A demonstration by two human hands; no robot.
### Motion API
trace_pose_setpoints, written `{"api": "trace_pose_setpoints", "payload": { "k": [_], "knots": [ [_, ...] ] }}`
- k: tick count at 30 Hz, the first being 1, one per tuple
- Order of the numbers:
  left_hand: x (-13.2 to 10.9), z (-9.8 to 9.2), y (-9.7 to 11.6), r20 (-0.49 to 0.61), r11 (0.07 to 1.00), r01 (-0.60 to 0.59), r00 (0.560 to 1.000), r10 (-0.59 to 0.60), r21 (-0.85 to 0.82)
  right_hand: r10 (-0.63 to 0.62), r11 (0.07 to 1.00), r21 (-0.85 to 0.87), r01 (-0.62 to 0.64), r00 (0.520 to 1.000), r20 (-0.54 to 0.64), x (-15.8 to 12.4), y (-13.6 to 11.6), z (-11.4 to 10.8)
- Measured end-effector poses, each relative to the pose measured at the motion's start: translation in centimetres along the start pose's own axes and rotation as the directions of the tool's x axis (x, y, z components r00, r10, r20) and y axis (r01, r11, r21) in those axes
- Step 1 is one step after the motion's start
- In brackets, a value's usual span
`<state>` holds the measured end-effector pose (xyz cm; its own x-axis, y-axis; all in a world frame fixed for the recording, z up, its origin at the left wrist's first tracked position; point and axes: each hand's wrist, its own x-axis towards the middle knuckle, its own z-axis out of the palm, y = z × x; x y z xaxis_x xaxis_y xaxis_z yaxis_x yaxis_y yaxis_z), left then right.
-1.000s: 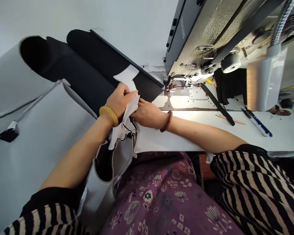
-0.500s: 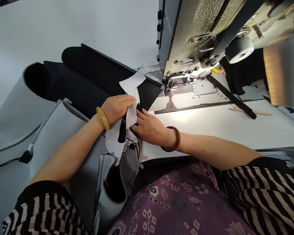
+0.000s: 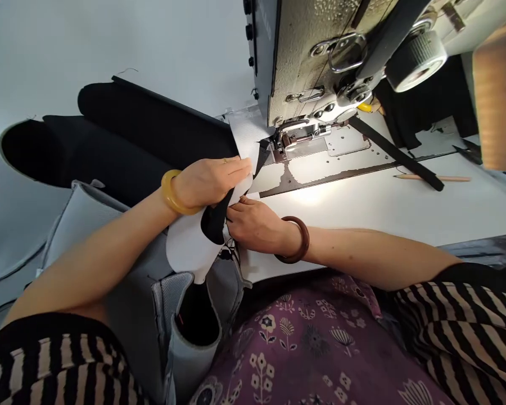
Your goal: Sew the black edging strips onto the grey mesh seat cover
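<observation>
A person's two bare hands are working at a sewing machine [image 3: 295, 73]. The left hand [image 3: 208, 183], wearing a yellow bangle [image 3: 168, 191], is pinching a white fabric strip [image 3: 247, 140] between thumb and fingers. The right hand [image 3: 257, 228] is curling in at the strip's near side; its fingertips are hidden, so whether they are gripping cannot be told. The strip is lying across the end of a black panel [image 3: 164, 121], its far end just beside the presser foot [image 3: 278, 143]. It is looking light, soft and bendy, likely to crease or twist rather than break, and probably best held flat by its edges, clear of the needle area. It is showing a smooth, matte white face, with black material curving alongside between the hands. Below, it is widening into a rounded white flap above a grey padded piece [image 3: 189, 360].
</observation>
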<state>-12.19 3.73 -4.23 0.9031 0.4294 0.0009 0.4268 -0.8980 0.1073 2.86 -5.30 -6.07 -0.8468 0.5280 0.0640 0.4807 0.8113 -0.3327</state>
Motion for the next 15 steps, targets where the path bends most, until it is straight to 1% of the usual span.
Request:
{"api": "trace_pose_setpoints", "payload": {
  "k": [2,3,7,15],
  "knots": [
    [-0.6,-0.2,0.3,0.021,0.997,-0.075,0.997,0.074,0.020,-0.009,1.000,-0.017,0.008,0.999,-0.043,0.0,0.0,0.2],
    [-0.7,-0.2,0.3,0.030,0.996,-0.084,0.996,0.083,0.022,-0.010,1.000,-0.023,0.008,0.998,-0.059,0.0,0.0,0.2],
    [-1.1,-0.1,0.4,0.079,0.999,-0.041,0.996,0.041,-0.004,-0.013,1.000,-0.021,0.012,0.997,-0.072,0.0,0.0,0.1],
    [-1.6,0.1,0.3,-0.004,0.983,0.019,1.000,-0.020,-0.183,-0.013,1.000,-0.016,0.011,0.996,-0.083,0.1,0.0,-0.1]
  ]
}}
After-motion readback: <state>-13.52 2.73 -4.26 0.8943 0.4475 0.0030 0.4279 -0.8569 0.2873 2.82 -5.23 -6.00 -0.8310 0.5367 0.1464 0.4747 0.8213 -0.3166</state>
